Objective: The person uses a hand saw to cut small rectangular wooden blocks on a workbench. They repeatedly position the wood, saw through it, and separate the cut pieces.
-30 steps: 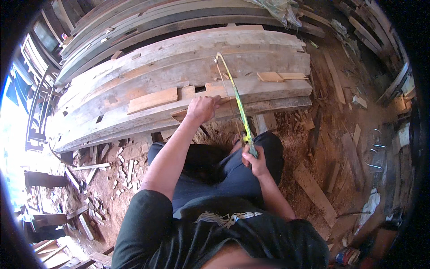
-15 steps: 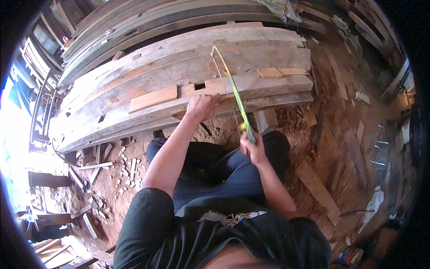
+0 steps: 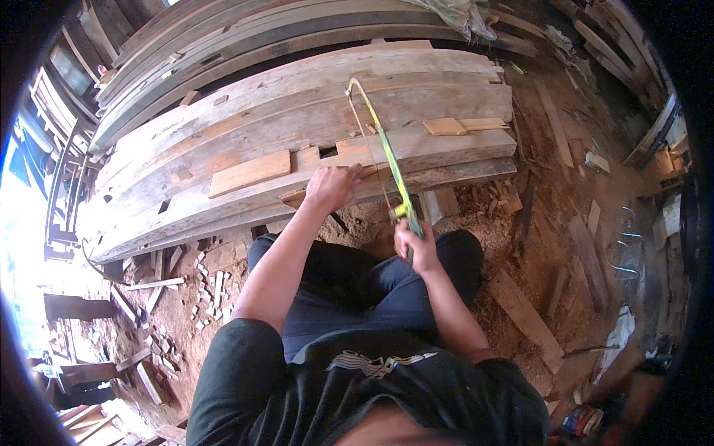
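Observation:
My right hand (image 3: 418, 245) is wrapped round the handle of a bow saw (image 3: 387, 146) with a yellow-green frame. The saw points away from me, and its thin blade runs along the left side of the frame. My left hand (image 3: 332, 187) is closed on a small piece of wood (image 3: 370, 170) at the near edge of a thick plank (image 3: 439, 151). The blade crosses this piece just right of my fingers; how deep it cuts cannot be made out. Another wooden end (image 3: 293, 199) shows left of that hand, but my fingers hide whether both are one piece.
On the planks lie a flat board (image 3: 251, 173) and two small offcuts (image 3: 445, 126). Long beams (image 3: 297, 37) are stacked behind. Small wood blocks (image 3: 212, 296) litter the floor at left; sawdust and a loose board (image 3: 526, 320) lie at right.
The saw and my right hand have moved slightly away from me relative to the plank. My left hand keeps its place on the wood. The whole view has shifted a little.

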Motion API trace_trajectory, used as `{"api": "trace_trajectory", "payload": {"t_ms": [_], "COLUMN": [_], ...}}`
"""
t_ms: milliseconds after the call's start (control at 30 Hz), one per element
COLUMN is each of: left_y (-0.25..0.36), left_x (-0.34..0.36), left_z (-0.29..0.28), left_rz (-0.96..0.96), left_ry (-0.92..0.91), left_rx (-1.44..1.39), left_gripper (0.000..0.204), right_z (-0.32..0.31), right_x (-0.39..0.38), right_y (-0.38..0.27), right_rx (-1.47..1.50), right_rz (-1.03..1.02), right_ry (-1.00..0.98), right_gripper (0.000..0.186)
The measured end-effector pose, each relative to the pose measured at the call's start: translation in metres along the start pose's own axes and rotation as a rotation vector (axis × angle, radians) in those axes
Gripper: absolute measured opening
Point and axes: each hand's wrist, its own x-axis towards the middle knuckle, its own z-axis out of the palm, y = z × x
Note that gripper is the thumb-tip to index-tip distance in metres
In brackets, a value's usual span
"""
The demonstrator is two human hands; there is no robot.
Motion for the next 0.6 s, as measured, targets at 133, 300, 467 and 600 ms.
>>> {"api": "trace_trajectory", "payload": {"t_ms": [133,300,467,600], "left_y": [-0.002,0.0,0.003,-0.002], "left_x": [0.001,-0.001,-0.003,0.001], "left_z": [-0.007,-0.004,0.003,-0.001], "left_rz": [-0.023,-0.032,0.037,-0.017], "left_ry": [0.016,-0.01,0.034,0.015], "left_rx": [-0.013,-0.013,0.005,0.008], "left_gripper": [0.032,0.03,0.031,0.031], "right_z": [0.011,0.012,0.008,0.015], "right_x": [0.019,-0.046,0.001,0.006], "right_y": [-0.005,-0.004,-0.006,-0.002], "right_rx": [-0.038,-0.217,-0.063,-0.127], "right_rz": [0.004,-0.027,-0.024,-0.027], "right_ry": [0.003,0.014,0.009,0.039], "right_gripper": [0.017,0.021,0.017,0.018]}}
